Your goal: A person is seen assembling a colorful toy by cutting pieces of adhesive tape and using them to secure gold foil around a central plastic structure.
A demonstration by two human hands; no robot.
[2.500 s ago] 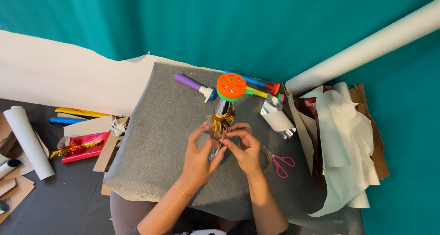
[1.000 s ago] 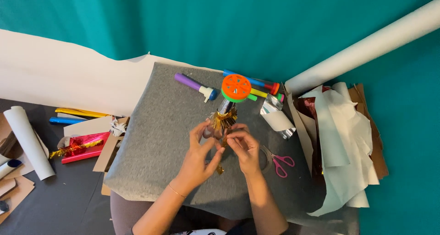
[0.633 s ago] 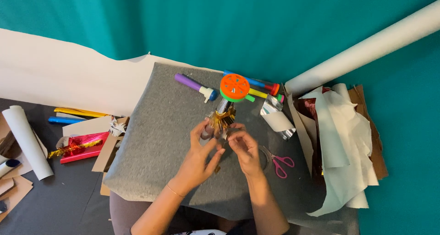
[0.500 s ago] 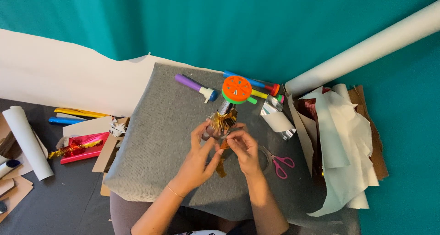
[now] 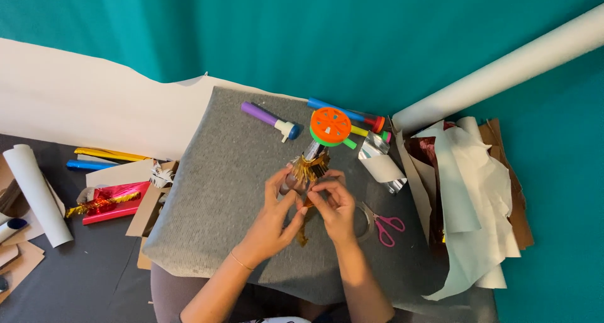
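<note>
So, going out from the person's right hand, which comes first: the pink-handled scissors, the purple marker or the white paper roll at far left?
1. Pink-handled scissors: just right of the right hand, on the grey cushion.
2. Purple marker: up and left, near the cushion's far edge.
3. White paper roll: far left, off the cushion.

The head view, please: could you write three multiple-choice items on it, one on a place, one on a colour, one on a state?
1. Where do the scissors lie?
A. right of the hands
B. left of the hands
C. on the paper roll

2. What colour is the disc on top of the craft piece?
A. blue
B. orange
C. white

3. What are the left hand and right hand doing?
A. resting flat
B. both working at the craft piece
C. holding the scissors

Answers: 1 A, the pink handles sit just right of the right hand. 2 B, it shows orange over a green rim. 3 B, both sets of fingers meet at its gold fringe.
</note>
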